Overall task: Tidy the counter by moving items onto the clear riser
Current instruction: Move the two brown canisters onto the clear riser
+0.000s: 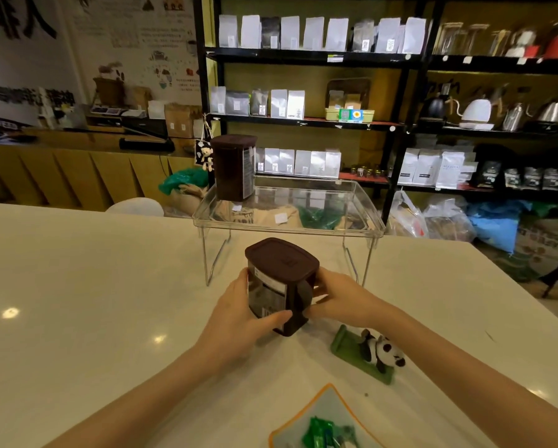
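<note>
A dark brown canister (279, 282) with a brown lid and a label is gripped from both sides, tilted slightly, just in front of the clear riser (361, 221). My left hand (238, 313) wraps its left side and front. My right hand (339, 297) holds its right side near the handle. A second brown canister (234, 168) stands upright on the riser's back left corner. The rest of the riser's top holds nothing.
A panda figure on a green base (369, 354) lies on the white counter (93, 286) to the right of the canister. A pale cloth with an orange edge (326, 415) holding green packets sits at the near edge. Shelves of bags and kettles stand behind.
</note>
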`<state>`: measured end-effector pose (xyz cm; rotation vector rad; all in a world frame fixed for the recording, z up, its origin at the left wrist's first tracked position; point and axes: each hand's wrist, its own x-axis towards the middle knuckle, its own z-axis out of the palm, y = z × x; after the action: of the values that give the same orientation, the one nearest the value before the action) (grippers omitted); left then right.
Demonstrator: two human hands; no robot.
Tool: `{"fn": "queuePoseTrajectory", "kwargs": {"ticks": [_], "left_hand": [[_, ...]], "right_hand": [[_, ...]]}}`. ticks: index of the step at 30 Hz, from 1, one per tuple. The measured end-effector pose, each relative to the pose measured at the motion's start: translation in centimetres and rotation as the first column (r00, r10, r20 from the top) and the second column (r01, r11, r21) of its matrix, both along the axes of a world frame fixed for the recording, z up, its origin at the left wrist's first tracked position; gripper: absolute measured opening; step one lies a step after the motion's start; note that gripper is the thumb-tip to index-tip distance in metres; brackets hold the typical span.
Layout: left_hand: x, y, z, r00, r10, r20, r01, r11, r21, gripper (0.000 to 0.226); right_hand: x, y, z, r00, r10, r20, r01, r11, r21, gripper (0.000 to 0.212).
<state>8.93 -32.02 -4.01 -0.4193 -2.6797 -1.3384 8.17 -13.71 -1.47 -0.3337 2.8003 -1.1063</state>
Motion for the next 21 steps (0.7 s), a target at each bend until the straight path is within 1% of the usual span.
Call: {"fn": "queuePoseTrajectory", "kwargs": {"ticks": [2, 5, 7, 11, 13, 17, 21], "left_hand": [[-0.5, 0.1, 0.1, 0.999, -0.026, 0.036, 0.025, 0.999, 0.043, 0.086], [-0.8, 0.1, 0.2, 0.997, -0.064, 0.038, 0.064, 0.998, 0.013, 0.092], [-0.9, 0.0, 0.2, 0.995, -0.089, 0.042, 0.088, 0.996, 0.012, 0.095], [-1.1, -0.3, 0.7, 0.994, -0.085, 0.074, 0.083, 0.996, 0.031, 0.09], [-0.9, -0.6, 1.5, 0.994, -0.082, 0.078, 0.081, 0.997, 0.017, 0.083], [-0.4, -1.3, 3.9, 0.99, -0.106, 0.096, 0.101, 0.993, 0.053, 0.075], [0.4, -2.4, 6.1, 0.98, -0.154, 0.126, 0.148, 0.987, 0.058, 0.063]], "right_hand": [[0.0, 0.2, -0.1, 1.0, -0.001, -0.016, 0.0, 0.999, -0.038, 0.058], [0.3, 0.3, -0.1, 0.998, 0.005, -0.059, -0.008, 0.999, -0.047, 0.047], [0.6, 0.1, 0.1, 0.996, 0.017, -0.085, -0.019, 0.999, -0.027, 0.044], [1.0, -0.4, 0.5, 0.991, 0.028, -0.128, -0.024, 0.999, 0.036, 0.048], [1.1, -0.6, 1.0, 0.992, 0.014, -0.126, -0.009, 0.999, 0.041, 0.053], [1.5, -0.9, 3.3, 0.985, 0.018, -0.169, -0.009, 0.998, 0.054, 0.061], [2.9, -1.0, 5.6, 0.979, 0.031, -0.199, -0.025, 0.999, 0.032, 0.062]]}}
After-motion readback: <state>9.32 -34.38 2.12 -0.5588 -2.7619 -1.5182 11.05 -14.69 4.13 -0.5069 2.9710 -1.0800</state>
